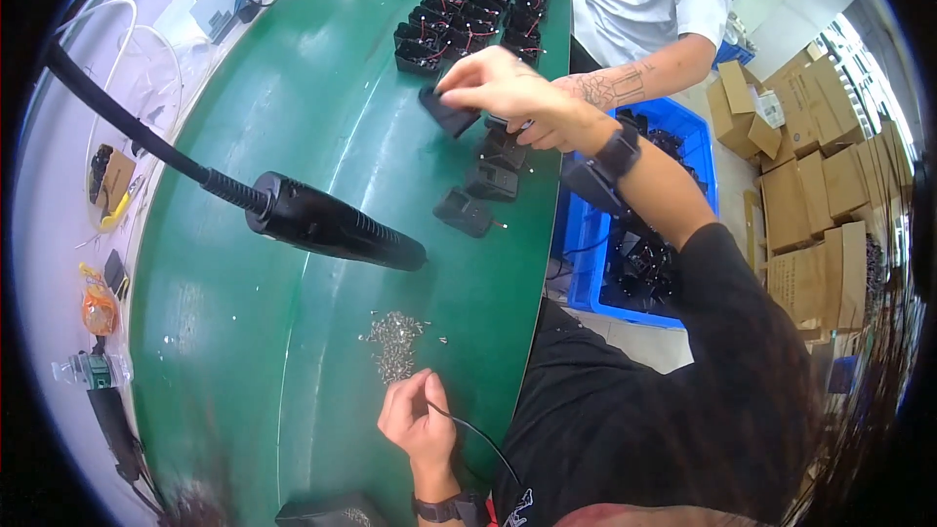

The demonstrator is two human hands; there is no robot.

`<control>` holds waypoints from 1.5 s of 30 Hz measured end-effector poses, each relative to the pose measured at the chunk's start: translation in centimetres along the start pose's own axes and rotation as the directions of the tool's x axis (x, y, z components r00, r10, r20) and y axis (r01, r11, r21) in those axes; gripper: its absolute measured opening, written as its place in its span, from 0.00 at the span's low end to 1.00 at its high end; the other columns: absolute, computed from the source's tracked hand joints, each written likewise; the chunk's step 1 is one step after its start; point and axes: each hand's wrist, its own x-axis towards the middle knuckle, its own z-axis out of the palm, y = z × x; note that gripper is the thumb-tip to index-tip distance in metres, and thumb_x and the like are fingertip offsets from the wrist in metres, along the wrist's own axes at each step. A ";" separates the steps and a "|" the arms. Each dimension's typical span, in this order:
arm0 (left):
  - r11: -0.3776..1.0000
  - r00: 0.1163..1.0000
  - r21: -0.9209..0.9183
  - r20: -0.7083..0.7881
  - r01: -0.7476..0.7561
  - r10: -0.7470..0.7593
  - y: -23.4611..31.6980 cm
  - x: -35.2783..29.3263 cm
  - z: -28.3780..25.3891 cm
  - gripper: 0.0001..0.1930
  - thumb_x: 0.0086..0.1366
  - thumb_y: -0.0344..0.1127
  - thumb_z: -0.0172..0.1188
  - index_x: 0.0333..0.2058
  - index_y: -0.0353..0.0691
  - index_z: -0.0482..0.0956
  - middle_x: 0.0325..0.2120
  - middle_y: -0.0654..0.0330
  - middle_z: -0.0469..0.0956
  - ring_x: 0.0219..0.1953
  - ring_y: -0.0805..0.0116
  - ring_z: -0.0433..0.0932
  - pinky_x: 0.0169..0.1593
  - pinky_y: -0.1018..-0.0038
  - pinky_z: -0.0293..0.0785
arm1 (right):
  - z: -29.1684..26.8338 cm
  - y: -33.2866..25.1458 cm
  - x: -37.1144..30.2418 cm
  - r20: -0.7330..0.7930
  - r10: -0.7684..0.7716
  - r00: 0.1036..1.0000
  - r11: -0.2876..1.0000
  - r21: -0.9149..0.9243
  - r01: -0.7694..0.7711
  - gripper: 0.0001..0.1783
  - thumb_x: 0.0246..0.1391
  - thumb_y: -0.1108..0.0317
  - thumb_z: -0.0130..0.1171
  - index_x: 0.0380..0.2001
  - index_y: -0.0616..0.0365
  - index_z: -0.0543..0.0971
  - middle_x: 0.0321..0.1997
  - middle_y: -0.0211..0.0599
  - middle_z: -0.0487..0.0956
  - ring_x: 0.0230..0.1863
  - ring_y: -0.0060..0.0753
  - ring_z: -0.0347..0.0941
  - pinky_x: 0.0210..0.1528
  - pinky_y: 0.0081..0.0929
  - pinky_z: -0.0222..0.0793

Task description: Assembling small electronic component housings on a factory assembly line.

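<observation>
My right hand (503, 88) reaches across the green table, fingers closed on a black plastic housing (451, 117) tilted above the surface. Just beside it is a co-worker's hand (547, 132), partly hidden behind my wrist. A short row of black housings (491, 181) lies below, some with small wire ends. Nearer me, my left hand (420, 420) is closed at the edge of a pile of small silver screws (395, 344); what its fingertips pinch is too small to make out. A thin black cable (483, 437) runs from beside its fingers toward my body.
A black electric screwdriver (337, 224) hangs over the table on its cord. Many wired black housings (473, 15) stand in rows at the far end. A blue crate (639, 315) of black parts is on the right, with cardboard boxes (815, 185) beyond. A black tray (332, 510) sits near.
</observation>
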 end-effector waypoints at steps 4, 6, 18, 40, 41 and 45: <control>0.999 1.000 0.030 -0.013 0.016 -0.015 -0.4 -0.1 -0.3 0.03 0.60 0.23 0.61 0.32 0.29 0.80 0.24 0.58 0.76 0.25 0.75 0.72 0.27 0.81 0.66 | 0.2 0.1 -4.2 -0.070 0.358 0.931 0.810 0.520 -0.272 0.16 0.61 0.66 0.54 0.51 0.57 0.77 0.40 0.31 0.82 0.34 0.20 0.77 0.34 0.20 0.73; 0.999 1.000 0.039 0.004 0.021 -0.021 -0.2 0.0 -0.3 0.03 0.59 0.23 0.62 0.32 0.29 0.81 0.24 0.56 0.77 0.25 0.71 0.74 0.28 0.78 0.69 | 1.1 2.2 -7.0 -0.141 0.165 0.976 0.431 0.900 0.057 0.15 0.65 0.65 0.48 0.52 0.55 0.75 0.42 0.30 0.81 0.38 0.22 0.78 0.38 0.22 0.74; 0.998 0.998 0.019 0.024 0.059 -0.059 -0.4 -0.3 0.0 0.04 0.58 0.23 0.61 0.32 0.30 0.81 0.25 0.54 0.78 0.25 0.67 0.75 0.28 0.76 0.71 | 1.9 11.7 -10.8 -0.197 0.456 0.868 0.162 0.977 0.136 0.07 0.64 0.67 0.50 0.40 0.50 0.78 0.36 0.25 0.80 0.34 0.20 0.75 0.31 0.16 0.71; 0.995 0.999 0.098 0.040 0.031 -0.035 -0.2 -0.2 -0.2 0.04 0.58 0.25 0.62 0.32 0.31 0.81 0.25 0.55 0.78 0.25 0.67 0.75 0.28 0.75 0.70 | 0.9 13.2 -7.9 -0.623 0.182 0.761 0.958 -0.064 -0.281 0.16 0.53 0.60 0.60 0.41 0.57 0.83 0.32 0.42 0.84 0.33 0.29 0.80 0.40 0.29 0.74; 0.994 0.998 0.103 0.048 0.035 -0.040 -0.2 -0.2 -0.2 0.04 0.58 0.25 0.62 0.32 0.31 0.81 0.24 0.55 0.78 0.25 0.67 0.75 0.28 0.76 0.70 | 0.9 13.6 -8.2 -0.651 0.166 0.741 0.965 -0.049 -0.259 0.16 0.55 0.61 0.59 0.45 0.56 0.82 0.34 0.40 0.84 0.30 0.27 0.79 0.37 0.26 0.74; 0.997 0.998 0.078 0.049 0.025 -0.029 -0.3 -0.1 0.2 0.04 0.58 0.25 0.62 0.32 0.31 0.81 0.24 0.55 0.77 0.24 0.67 0.75 0.28 0.76 0.70 | 1.1 13.1 -9.7 -0.719 0.262 0.643 0.962 0.246 -0.117 0.22 0.54 0.60 0.61 0.52 0.55 0.77 0.39 0.36 0.82 0.28 0.22 0.76 0.34 0.21 0.73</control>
